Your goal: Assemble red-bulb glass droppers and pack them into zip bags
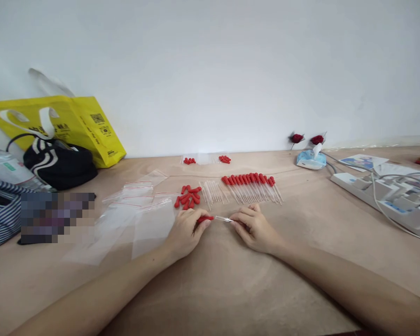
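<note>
My left hand (187, 232) is closed on a red rubber dropper bulb (206, 218), its narrow mouth pointing right. In my right hand (252, 227) a clear dropper tube (222, 219) is pinched, one end pointing at the bulb. A small gap shows between bulb and tube. Just beyond my left hand lies a pile of loose red bulbs (189, 197). Several bare clear tubes (213, 192) lie beside the pile. Farther right, a row of droppers (254, 186) lies side by side, red bulbs at the far end and clear tubes toward me.
Clear zip bags (140, 210) lie spread at left; bags with red bulbs (225, 159) lie near the wall. A yellow bag (91, 130), a black pouch (59, 161) and a striped bag (2, 214) stand far left. Tissues (311, 161) and a power strip (388, 203) with cables are right.
</note>
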A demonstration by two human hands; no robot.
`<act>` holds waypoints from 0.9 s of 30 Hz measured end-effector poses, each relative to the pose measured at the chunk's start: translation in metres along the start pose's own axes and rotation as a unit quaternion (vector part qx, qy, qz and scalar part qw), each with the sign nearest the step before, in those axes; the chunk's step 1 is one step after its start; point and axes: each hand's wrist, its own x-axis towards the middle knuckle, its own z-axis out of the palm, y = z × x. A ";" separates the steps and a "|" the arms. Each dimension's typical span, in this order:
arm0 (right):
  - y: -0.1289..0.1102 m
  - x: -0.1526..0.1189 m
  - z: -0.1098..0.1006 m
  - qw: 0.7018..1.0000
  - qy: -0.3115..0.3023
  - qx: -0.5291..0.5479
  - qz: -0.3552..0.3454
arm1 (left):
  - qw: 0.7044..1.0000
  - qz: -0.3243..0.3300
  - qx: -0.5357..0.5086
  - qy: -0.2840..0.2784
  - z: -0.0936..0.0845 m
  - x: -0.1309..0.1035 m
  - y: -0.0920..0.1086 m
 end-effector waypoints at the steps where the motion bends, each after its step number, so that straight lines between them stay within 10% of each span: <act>1: 0.000 0.000 0.001 1.000 0.003 0.000 0.000 | 1.000 0.001 -0.001 0.000 0.000 0.000 -0.001; 27: 0.015 0.010 0.007 0.959 0.031 -0.194 -0.205 | 0.990 0.129 0.032 0.038 0.002 0.004 -0.008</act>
